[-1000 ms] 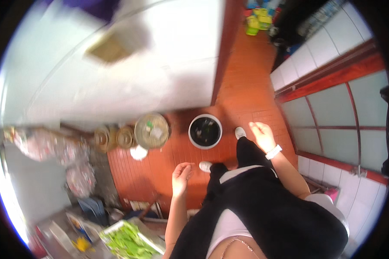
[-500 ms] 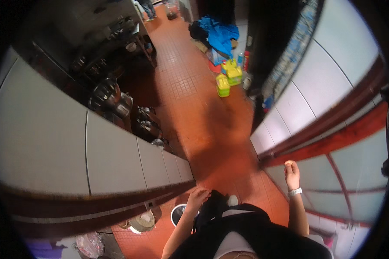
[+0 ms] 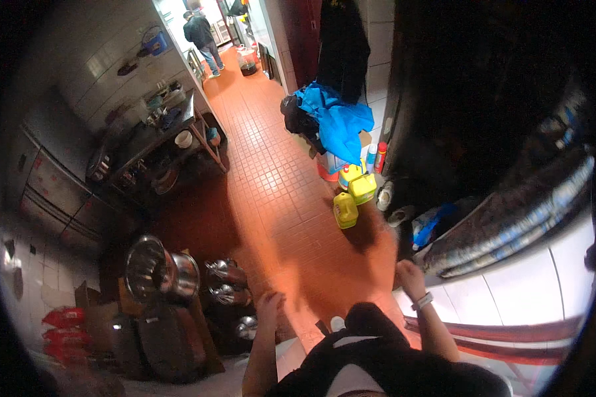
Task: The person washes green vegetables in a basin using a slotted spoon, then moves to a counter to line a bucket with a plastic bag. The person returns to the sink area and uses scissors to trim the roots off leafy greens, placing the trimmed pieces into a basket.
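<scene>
My left hand (image 3: 270,306) is held out low ahead of me, its fingers loosely bent and blurred in the dim light. Beside it on the left stand several shiny metal pots (image 3: 228,272). My right hand (image 3: 412,278), with a pale band (image 3: 422,301) round the wrist, is raised near the white tiled wall on the right. Its fingers are curled in; whatever they may hold is hidden. Neither hand touches anything around it.
Yellow-green jugs (image 3: 345,210) and a blue cloth (image 3: 338,126) heap up right of the tiled floor (image 3: 261,142). A cluttered table (image 3: 146,142) and a big metal pot (image 3: 179,274) stand left. A person (image 3: 200,36) stands beyond the far doorway.
I have moved forward through the opening between the white tiled walls. The jugs and blue cloth appear nearer, and more of the room and the far person shows. Both hands have shifted leftward in view.
</scene>
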Tool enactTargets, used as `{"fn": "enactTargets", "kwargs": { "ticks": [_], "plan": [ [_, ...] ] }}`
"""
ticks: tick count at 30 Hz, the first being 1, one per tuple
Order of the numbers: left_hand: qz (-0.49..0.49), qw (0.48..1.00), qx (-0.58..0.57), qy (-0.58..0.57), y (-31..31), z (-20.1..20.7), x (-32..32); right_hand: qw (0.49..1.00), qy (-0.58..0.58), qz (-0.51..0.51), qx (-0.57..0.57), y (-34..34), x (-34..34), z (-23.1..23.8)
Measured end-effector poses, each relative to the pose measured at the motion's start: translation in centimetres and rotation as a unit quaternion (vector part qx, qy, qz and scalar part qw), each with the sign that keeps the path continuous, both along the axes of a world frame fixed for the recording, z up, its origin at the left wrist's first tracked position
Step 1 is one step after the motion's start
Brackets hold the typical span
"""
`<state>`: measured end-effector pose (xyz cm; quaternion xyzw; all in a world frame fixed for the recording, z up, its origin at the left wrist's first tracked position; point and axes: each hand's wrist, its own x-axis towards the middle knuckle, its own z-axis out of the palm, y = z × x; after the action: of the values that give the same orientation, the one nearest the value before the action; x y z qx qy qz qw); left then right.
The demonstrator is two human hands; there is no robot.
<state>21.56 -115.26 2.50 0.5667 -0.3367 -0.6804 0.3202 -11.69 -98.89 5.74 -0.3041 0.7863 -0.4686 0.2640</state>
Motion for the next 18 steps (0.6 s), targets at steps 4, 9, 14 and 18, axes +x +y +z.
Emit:
{"fn": "enactTargets", "kwargs": {
  "ticks": [4,9,14,18],
  "plan": [
    [-0.1,0.988,-0.112,0.024,-14.6,-2.4,-3.9,0.98,0.193,-0.04,0.031,-8.1,-5.8,-2.8],
    [-0.203,0.969,-0.107,-0.094,-27.9,-13.4,-3.4,0.985,0.136,-0.059,0.084,-23.6,-12.5,-4.4],
    [-0.09,0.953,0.236,-0.168,-31.6,-19.0,3.2,0.996,0.048,0.025,-0.074,-43.5,-16.2,-1.3],
    [-0.027,0.933,0.298,-0.201,-40.8,-19.6,4.6,0.983,0.132,0.113,-0.064,-60.5,-16.8,-0.8]
  ]
}}
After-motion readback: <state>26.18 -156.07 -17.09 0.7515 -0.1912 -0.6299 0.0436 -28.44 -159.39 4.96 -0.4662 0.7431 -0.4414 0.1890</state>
